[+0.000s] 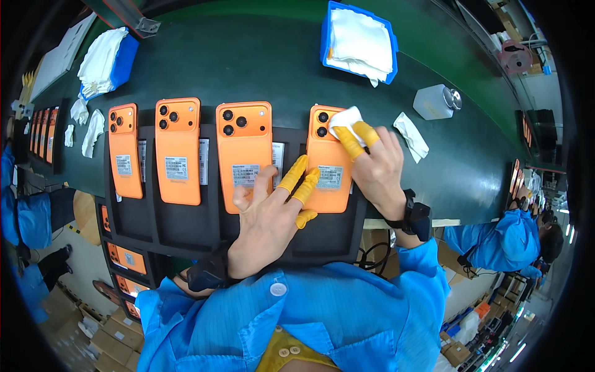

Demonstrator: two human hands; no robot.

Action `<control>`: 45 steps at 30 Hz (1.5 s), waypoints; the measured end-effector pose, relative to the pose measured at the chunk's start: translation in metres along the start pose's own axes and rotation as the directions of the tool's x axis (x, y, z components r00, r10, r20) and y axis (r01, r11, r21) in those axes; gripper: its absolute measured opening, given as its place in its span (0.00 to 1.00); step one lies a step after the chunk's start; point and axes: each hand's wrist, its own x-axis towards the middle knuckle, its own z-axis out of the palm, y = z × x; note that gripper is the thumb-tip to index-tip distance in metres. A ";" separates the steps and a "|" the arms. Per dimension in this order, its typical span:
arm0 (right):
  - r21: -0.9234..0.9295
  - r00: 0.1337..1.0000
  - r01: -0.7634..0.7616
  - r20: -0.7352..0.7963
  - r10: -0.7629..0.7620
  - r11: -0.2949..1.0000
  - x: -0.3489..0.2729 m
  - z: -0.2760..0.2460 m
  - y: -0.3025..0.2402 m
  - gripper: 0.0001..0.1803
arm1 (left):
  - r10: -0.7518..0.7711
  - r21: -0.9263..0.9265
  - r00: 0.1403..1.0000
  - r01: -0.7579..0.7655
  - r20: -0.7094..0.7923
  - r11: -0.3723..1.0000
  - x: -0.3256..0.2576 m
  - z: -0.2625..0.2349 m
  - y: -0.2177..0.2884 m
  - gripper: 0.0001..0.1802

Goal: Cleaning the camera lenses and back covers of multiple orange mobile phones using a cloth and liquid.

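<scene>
Right fingers (351, 144) grip white cloth (345, 117) on an orange, black-lensed, white-labelled phone (326, 155); left fingers (294, 174) spread apart.

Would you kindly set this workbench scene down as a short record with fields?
Left hand: fingers spread, fingertips at the left edge of the rightmost orange smartphone
Right hand: holds a folded white cloth at that phone's camera area
Finger wear: yellow finger cots on both hands
Phones: four orange, in a row, backs up, on a black tray
Cloth supply: left blue bin, right blue bin
Bottle: white bottle, far right
</scene>
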 end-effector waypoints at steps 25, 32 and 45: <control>0.031 0.999 0.042 -0.025 -0.041 0.999 0.017 0.010 -0.015 0.20 | -0.007 -0.039 1.000 0.007 -0.011 0.999 0.001 0.000 -0.001 0.30; -0.042 0.999 0.017 -0.029 -0.018 0.999 0.024 0.010 -0.012 0.19 | 0.004 -0.053 1.000 -0.004 -0.008 0.999 0.000 -0.001 0.000 0.31; 0.042 0.998 0.054 0.011 -0.054 0.998 0.000 0.000 -0.014 0.19 | 0.006 -0.058 1.000 -0.007 -0.012 0.998 0.001 0.001 0.001 0.31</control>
